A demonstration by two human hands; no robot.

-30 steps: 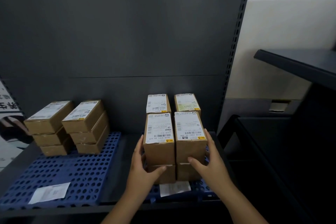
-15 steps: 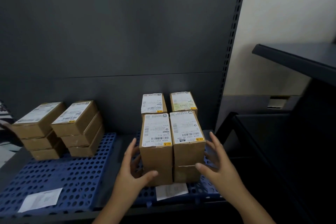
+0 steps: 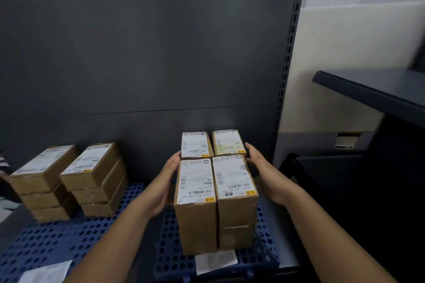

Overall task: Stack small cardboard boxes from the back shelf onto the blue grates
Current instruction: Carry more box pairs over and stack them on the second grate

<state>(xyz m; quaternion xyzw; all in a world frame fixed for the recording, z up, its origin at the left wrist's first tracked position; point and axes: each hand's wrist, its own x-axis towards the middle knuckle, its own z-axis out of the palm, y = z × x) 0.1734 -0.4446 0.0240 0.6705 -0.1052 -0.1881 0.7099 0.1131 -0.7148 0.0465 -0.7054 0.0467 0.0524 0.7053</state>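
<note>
Brown labelled cardboard boxes stand in four tight stacks on the right blue grate: two front stacks and two rear stacks. My left hand lies flat along the left side of this group, fingertips at the rear left box. My right hand lies along the right side, fingertips by the rear right box. Both hands have fingers extended and grip nothing. On the left blue grate stand two more stacks, each three boxes high.
A dark grey back panel rises behind the shelf. White paper slips lie on the left grate and the right grate. A dark shelf juts out at the right, with a dark bin below.
Both hands have slid from the front stacks' lower corners back along the sides to the rear boxes. The view has moved closer and tilted up.
</note>
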